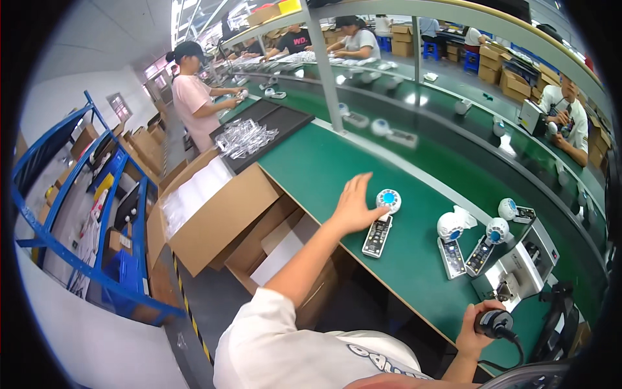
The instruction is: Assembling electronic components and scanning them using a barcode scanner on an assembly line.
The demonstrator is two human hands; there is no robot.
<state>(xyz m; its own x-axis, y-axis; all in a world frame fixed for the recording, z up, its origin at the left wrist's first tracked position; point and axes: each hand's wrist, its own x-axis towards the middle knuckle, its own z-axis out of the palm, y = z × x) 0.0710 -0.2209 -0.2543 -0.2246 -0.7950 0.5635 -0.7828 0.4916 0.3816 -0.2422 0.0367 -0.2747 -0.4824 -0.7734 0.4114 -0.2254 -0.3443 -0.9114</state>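
Observation:
My left hand [355, 206] is open, fingers spread and thumb stretched toward a white device [376, 237] lying on the green bench. The device has a round head with a blue centre and an open body showing a circuit board; whether the thumb touches it I cannot tell. My right hand [472, 332] is wrapped round a black corded electric screwdriver [494, 323] at the bench's near right. Just beyond it stands a small light-grey metal machine [518, 269]. Between the hands lie two similar devices, one with a white head [450, 226], the other beside it [480, 253].
Another device [508, 209] lies behind the machine. Beyond the bench runs a dark green conveyor [440, 155] carrying devices. A metal post [326, 71] rises at its edge. On the left are an open carton [223, 214], a black tray [288, 123] of small clear parts and blue shelving [78, 259]. Co-workers sit and stand around.

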